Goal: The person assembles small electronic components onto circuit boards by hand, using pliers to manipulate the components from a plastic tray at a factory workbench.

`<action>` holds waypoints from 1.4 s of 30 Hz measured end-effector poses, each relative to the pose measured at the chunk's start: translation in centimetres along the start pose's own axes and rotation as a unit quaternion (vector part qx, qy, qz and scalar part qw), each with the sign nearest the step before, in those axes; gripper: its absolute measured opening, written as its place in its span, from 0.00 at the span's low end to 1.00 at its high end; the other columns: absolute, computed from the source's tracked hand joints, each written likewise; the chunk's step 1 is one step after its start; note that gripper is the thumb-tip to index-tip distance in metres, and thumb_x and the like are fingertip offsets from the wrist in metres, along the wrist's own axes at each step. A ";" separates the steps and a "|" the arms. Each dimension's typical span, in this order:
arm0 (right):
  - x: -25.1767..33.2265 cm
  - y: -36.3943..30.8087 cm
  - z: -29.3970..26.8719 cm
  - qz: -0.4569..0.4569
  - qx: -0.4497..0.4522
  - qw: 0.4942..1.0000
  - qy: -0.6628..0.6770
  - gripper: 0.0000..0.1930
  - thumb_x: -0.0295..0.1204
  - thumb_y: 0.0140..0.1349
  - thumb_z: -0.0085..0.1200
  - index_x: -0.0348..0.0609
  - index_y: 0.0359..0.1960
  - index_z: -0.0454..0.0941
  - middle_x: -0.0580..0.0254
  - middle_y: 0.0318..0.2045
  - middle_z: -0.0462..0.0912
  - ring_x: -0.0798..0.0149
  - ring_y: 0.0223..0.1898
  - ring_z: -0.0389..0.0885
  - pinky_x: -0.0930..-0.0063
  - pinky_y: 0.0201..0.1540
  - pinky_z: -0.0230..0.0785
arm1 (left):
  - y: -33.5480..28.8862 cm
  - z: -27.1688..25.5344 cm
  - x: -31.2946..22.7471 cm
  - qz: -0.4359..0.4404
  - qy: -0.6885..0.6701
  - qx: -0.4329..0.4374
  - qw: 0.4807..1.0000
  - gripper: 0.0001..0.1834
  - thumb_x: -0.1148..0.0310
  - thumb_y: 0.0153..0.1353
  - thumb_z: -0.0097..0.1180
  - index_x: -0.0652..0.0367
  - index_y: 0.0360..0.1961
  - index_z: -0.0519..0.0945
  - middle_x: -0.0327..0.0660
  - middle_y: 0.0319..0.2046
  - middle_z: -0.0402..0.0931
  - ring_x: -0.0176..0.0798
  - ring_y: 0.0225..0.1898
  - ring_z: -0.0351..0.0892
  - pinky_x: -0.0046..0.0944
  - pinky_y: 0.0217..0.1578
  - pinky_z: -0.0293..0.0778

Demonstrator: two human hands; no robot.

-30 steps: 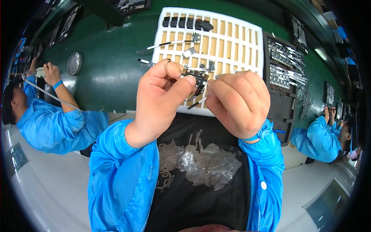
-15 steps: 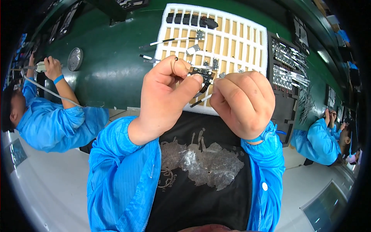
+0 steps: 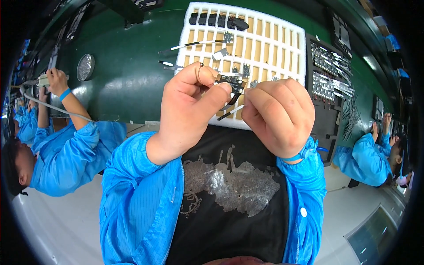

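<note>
Between the thumb and forefinger of my left hand [image 3: 187, 108] is a small black circuit board [image 3: 230, 83] with a dark ribbon cable [image 3: 232, 101] hanging off its right end. My right hand [image 3: 279, 117] is beside that end, thumb and fingertips pinched together; what lies between them, if anything, is too small to make out. Both hands are above the near part of a white foam tray [image 3: 302, 53] divided into narrow slots. Several small boards with black-and-white cables [image 3: 194, 44] rest on the tray, and black blocks [image 3: 211, 20] fill some far-left slots.
A dark tray [image 3: 324, 128] with rows of boards and cables [image 3: 324, 66] stands to the right on the green table [image 3: 132, 84]. A round clear dish [image 3: 85, 67] is at left. Co-workers in blue sit on the left [image 3: 66, 154] and right [image 3: 366, 159].
My hands and the circuit board hold almost the same pose. The co-worker on the left has leaned nearer, and that person's hand has shifted slightly.
</note>
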State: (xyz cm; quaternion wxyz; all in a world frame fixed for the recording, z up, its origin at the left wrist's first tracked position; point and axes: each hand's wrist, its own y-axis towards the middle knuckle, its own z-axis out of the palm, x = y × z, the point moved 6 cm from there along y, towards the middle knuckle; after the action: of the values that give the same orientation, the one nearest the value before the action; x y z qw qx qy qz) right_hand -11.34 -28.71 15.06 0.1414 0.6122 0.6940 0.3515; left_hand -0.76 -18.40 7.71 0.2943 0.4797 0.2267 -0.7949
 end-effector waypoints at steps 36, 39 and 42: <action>0.5 0.0 0.5 -0.045 0.053 0.995 -0.069 0.20 0.27 0.31 0.64 0.41 0.34 0.82 0.61 0.30 0.79 0.62 0.27 0.76 0.71 0.30 0.69 | 0.1 -0.2 0.2 -0.013 0.075 0.053 0.996 0.11 0.83 0.62 0.55 0.58 0.29 0.68 0.31 0.32 0.69 0.22 0.35 0.68 0.27 0.36 0.68; 0.4 0.0 0.7 -0.047 0.050 0.996 -0.063 0.21 0.26 0.30 0.65 0.41 0.34 0.81 0.61 0.30 0.79 0.61 0.27 0.76 0.71 0.30 0.70 | 0.3 -0.3 0.7 0.006 0.060 0.032 0.998 0.09 0.79 0.60 0.59 0.58 0.27 0.71 0.28 0.27 0.68 0.20 0.29 0.63 0.26 0.30 0.62; 0.4 0.1 0.3 -0.040 0.052 0.996 -0.053 0.21 0.25 0.30 0.65 0.40 0.34 0.81 0.60 0.30 0.79 0.61 0.27 0.76 0.70 0.29 0.70 | 0.1 -0.3 0.4 -0.006 0.041 0.032 0.999 0.09 0.78 0.60 0.59 0.58 0.28 0.71 0.29 0.27 0.69 0.21 0.29 0.64 0.26 0.30 0.62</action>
State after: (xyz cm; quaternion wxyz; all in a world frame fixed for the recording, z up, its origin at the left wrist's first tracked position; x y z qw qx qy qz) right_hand -11.16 -28.28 15.02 0.1595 0.6078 0.7272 0.2761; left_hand -0.60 -18.37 7.23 0.2644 0.5201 0.2156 -0.7830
